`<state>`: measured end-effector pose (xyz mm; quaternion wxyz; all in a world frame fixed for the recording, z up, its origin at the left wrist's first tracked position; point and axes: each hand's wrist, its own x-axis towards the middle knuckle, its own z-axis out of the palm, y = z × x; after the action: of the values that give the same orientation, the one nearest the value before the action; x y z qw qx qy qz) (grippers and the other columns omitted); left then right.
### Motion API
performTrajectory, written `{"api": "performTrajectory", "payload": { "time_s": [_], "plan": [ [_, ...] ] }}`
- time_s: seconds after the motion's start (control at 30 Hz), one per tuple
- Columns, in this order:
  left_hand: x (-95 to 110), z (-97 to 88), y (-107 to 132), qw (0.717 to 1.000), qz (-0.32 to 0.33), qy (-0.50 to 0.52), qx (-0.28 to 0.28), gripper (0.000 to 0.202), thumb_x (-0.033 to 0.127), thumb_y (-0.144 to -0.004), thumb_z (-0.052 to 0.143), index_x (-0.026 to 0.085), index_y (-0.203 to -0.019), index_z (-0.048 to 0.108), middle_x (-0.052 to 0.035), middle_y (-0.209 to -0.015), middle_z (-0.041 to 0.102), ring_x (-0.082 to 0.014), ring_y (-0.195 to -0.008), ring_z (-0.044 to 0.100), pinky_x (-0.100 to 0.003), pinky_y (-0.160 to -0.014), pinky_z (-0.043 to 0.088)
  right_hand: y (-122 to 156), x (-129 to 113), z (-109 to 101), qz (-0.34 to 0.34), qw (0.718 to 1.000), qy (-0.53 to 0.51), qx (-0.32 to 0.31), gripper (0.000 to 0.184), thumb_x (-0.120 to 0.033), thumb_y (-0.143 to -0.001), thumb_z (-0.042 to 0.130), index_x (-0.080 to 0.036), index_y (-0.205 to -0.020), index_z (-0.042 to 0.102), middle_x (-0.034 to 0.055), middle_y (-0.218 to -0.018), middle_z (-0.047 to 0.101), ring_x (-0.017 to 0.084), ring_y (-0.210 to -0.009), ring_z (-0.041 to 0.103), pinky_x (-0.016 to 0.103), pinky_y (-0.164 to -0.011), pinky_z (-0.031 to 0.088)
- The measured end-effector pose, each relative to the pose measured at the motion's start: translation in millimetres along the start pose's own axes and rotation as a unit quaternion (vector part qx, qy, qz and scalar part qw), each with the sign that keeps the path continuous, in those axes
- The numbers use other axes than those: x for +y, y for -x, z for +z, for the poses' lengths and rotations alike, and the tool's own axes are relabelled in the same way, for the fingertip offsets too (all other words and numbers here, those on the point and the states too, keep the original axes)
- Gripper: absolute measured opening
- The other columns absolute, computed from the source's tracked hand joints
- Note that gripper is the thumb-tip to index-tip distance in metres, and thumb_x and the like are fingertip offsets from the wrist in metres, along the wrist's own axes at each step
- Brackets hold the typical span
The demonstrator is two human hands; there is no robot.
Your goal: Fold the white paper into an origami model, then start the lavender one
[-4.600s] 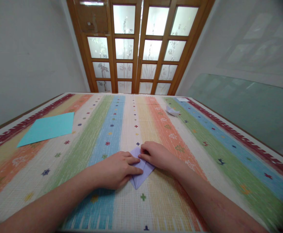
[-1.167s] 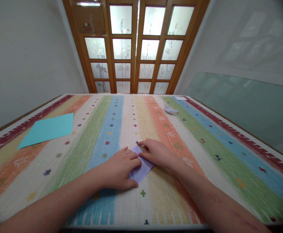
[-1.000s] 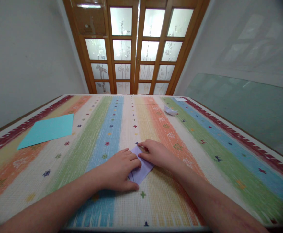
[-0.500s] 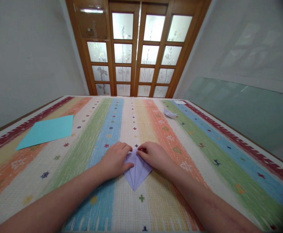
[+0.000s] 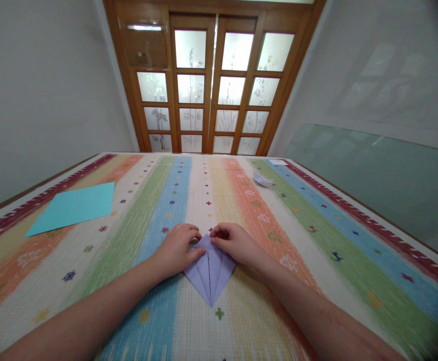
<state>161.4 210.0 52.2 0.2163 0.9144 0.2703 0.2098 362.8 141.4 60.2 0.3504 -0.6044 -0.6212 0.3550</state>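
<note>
A folded lavender paper (image 5: 210, 273), kite-shaped with its point toward me, lies on the striped mat (image 5: 279, 235). My left hand (image 5: 176, 248) rests on the paper's upper left edge, fingers curled and pressing down near the top corner. My right hand (image 5: 232, 243) presses the upper right edge, its fingertips pinched at the same top corner. Both hands meet at the paper's far tip.
A flat turquoise paper sheet (image 5: 74, 207) lies at the mat's left. A small white folded paper figure (image 5: 262, 179) sits far right of centre, with a white slip (image 5: 278, 162) beyond it. Wooden glass-paned doors (image 5: 211, 85) stand behind the mat.
My left hand has slid off the paper's lower left up to its top corner, uncovering the kite shape. The paper now lies straight, point toward me.
</note>
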Motion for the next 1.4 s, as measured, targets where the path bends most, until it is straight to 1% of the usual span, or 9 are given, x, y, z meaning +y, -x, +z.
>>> {"api": "performTrajectory", "payload": {
  "time_s": [0.1,0.2,0.33,0.57,0.7,0.83,1.0,1.27,1.4],
  "plan": [
    [1.8,-3.4,-2.2,0.995,-0.025,0.093,-0.009,0.014,0.031,-0.084,0.064,0.019,-0.089,0.068,-0.0062,-0.101,0.069,-0.0224,-0.096,0.061,-0.037,-0.088,0.045,0.4,-6.2,-1.4,0.012,0.998,-0.062,0.006,0.010,-0.021,-0.080,0.062,-0.016,-0.088,0.067,0.0045,-0.083,0.069,0.016,-0.074,0.062,0.026,-0.066,0.046],
    [3.6,-6.9,-3.5,0.977,-0.071,0.199,-0.015,0.017,0.033,-0.088,0.057,0.018,-0.087,0.065,-0.0035,-0.084,0.069,-0.0189,-0.079,0.062,-0.030,-0.071,0.047,1.5,-10.3,-4.0,0.003,0.995,-0.097,0.017,0.017,-0.027,-0.082,0.063,-0.017,-0.095,0.064,0.0050,-0.087,0.068,0.016,-0.079,0.062,0.027,-0.070,0.048],
    [3.5,-7.7,-4.1,0.938,-0.112,0.329,0.007,0.020,0.037,-0.088,0.058,0.017,-0.089,0.060,-0.0035,-0.082,0.068,-0.0172,-0.073,0.063,-0.026,-0.063,0.046,3.1,-9.3,-3.6,-0.006,0.989,-0.147,-0.033,0.030,-0.033,-0.078,0.070,-0.019,-0.103,0.061,0.0057,-0.099,0.066,0.018,-0.085,0.062,0.028,-0.072,0.048],
    [2.8,-3.9,-3.7,0.909,-0.165,0.383,-0.001,0.026,0.039,-0.084,0.064,0.018,-0.097,0.058,-0.0038,-0.076,0.071,-0.0180,-0.063,0.065,-0.024,-0.054,0.043,3.8,-6.3,5.9,0.053,0.985,-0.163,-0.026,0.028,-0.041,-0.077,0.069,-0.017,-0.088,0.058,0.0025,-0.081,0.061,0.015,-0.069,0.056,0.023,-0.058,0.042],
    [3.9,-3.1,-3.7,0.900,-0.183,0.397,0.007,0.026,0.038,-0.081,0.067,0.018,-0.094,0.059,-0.0052,-0.078,0.073,-0.0199,-0.065,0.067,-0.026,-0.056,0.045,4.5,-8.2,8.7,0.051,0.981,-0.187,-0.020,0.029,-0.043,-0.078,0.068,-0.016,-0.082,0.057,0.0015,-0.075,0.058,0.013,-0.063,0.053,0.023,-0.055,0.039],
    [5.3,-5.7,-5.0,0.909,-0.164,0.381,0.034,0.022,0.034,-0.078,0.068,0.016,-0.090,0.064,-0.0062,-0.083,0.073,-0.0203,-0.072,0.067,-0.028,-0.062,0.048,4.6,-8.0,11.7,0.059,0.973,-0.222,-0.023,0.028,-0.044,-0.082,0.064,-0.017,-0.081,0.056,0.0012,-0.070,0.059,0.012,-0.057,0.052,0.023,-0.051,0.037],
    [4.8,-7.2,-6.6,0.919,-0.139,0.367,0.043,0.019,0.029,-0.077,0.069,0.016,-0.090,0.070,-0.0066,-0.088,0.072,-0.0201,-0.079,0.065,-0.027,-0.068,0.047,2.2,-6.0,14.0,0.046,0.962,-0.266,-0.032,0.027,-0.038,-0.079,0.068,-0.017,-0.093,0.059,0.0000,-0.067,0.060,0.012,-0.054,0.053,0.022,-0.049,0.035],
    [5.5,-7.2,-4.6,0.865,-0.193,0.458,0.062,0.023,0.026,-0.077,0.066,0.015,-0.095,0.072,-0.0051,-0.082,0.072,-0.0155,-0.068,0.061,-0.024,-0.061,0.041,1.5,-3.3,12.4,0.026,0.941,-0.337,-0.026,0.027,-0.035,-0.079,0.069,-0.020,-0.098,0.059,-0.0036,-0.062,0.057,0.011,-0.049,0.050,0.022,-0.047,0.032],
    [5.9,-9.7,-5.5,0.861,-0.192,0.464,0.074,0.022,0.023,-0.077,0.064,0.016,-0.095,0.074,-0.0056,-0.088,0.073,-0.0169,-0.075,0.062,-0.025,-0.067,0.043,1.1,-3.1,10.4,0.022,0.938,-0.345,-0.020,0.024,-0.032,-0.078,0.068,-0.020,-0.098,0.061,-0.0036,-0.062,0.057,0.010,-0.049,0.050,0.022,-0.048,0.033]
  ]
}}
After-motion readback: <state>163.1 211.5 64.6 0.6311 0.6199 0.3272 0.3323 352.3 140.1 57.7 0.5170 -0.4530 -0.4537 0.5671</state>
